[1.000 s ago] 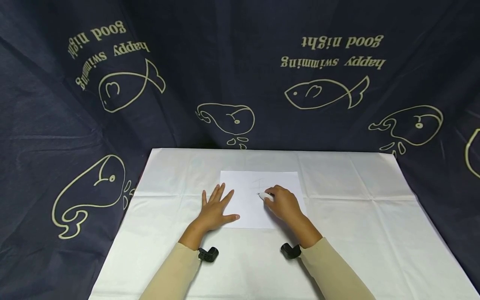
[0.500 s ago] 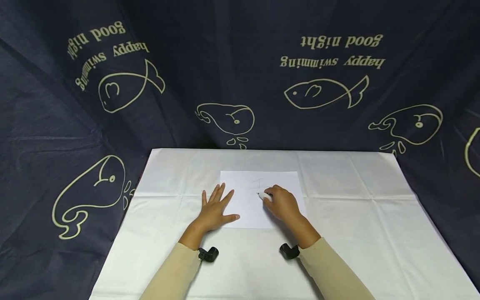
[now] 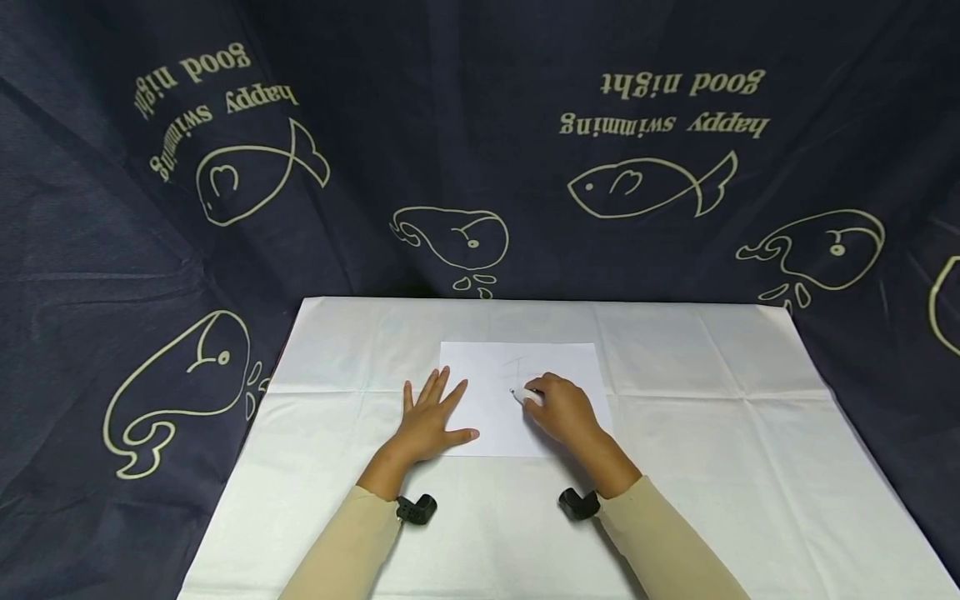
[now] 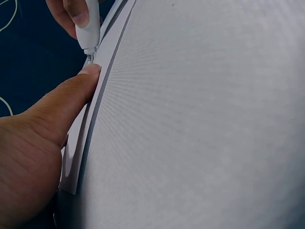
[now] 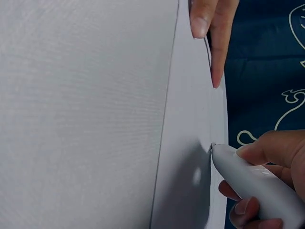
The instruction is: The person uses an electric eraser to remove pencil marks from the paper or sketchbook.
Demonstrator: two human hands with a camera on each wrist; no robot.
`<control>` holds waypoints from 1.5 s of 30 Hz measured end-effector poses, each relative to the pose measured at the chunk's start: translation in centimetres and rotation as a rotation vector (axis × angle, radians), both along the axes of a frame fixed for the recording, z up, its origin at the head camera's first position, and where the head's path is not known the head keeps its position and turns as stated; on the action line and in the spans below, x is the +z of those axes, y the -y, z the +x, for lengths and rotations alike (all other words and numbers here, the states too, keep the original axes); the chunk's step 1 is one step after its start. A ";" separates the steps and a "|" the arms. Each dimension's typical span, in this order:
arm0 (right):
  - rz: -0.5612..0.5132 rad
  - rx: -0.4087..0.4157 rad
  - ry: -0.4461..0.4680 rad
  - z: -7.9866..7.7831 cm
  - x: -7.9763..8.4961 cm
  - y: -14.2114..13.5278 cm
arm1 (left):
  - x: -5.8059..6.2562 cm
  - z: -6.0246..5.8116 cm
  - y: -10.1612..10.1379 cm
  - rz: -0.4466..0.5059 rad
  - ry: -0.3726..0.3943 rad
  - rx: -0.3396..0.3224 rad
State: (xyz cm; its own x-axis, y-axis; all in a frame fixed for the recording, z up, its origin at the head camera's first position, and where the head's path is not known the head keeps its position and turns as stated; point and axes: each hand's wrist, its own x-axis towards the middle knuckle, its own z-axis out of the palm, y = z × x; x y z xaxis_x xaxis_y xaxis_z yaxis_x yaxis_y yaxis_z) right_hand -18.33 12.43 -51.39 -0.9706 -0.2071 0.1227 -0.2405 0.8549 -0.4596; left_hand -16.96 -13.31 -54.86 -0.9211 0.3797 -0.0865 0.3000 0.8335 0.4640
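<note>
A sheet of white paper (image 3: 483, 362) lies flat on the table, with a few faint thin lines near its upper middle. My left hand (image 3: 423, 427) rests palm down on the paper's left side, fingers spread and straight. A thick white pen-shaped tool (image 3: 529, 397) with a narrow tip is gripped by my right hand (image 3: 564, 408) over the right half of the sheet. In the right wrist view the tool (image 5: 257, 183) slants with its tip at the paper; thumb and fingers curl round its body. The left wrist view shows the tool (image 4: 88, 28) beyond my left thumb (image 4: 71, 98).
A creased white cloth (image 3: 697, 467) covers the table. Behind and to the sides hangs a dark blue curtain (image 3: 540, 250) with pale fish, whale and lettering prints. Each wrist wears a small black camera, one on the left (image 3: 417, 509) and one on the right (image 3: 579, 503).
My right hand has shifted slightly left and toward me, carrying the tool's tip a short way over the paper. The left hand and the sheet have stayed put.
</note>
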 end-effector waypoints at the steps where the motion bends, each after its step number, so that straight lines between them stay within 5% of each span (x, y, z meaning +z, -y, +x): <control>1: -0.002 0.003 -0.003 0.0 0.0 0.0 | 0.0 0.0 0.0 -0.001 0.000 0.000; 45: -0.044 -0.006 -0.002 0.0 -0.4 0.0 | 0.2 0.1 0.0 0.008 0.000 0.002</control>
